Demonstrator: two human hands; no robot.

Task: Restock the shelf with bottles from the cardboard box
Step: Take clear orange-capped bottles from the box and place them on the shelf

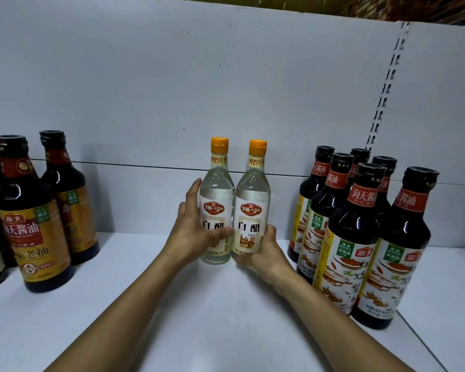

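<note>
Vinegar bottles (pixel 216 205) being shelved, centre frame.
One is being gripped by the left hand (pixel 196 232), one by the right hand (pixel 266 253), labels (pixel 249 210) outward.

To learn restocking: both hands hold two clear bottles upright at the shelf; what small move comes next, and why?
Probably slide both back toward the rear panel: the left hand and right hand grip the clear bottles upright, side by side, with bare shelf behind.
</note>
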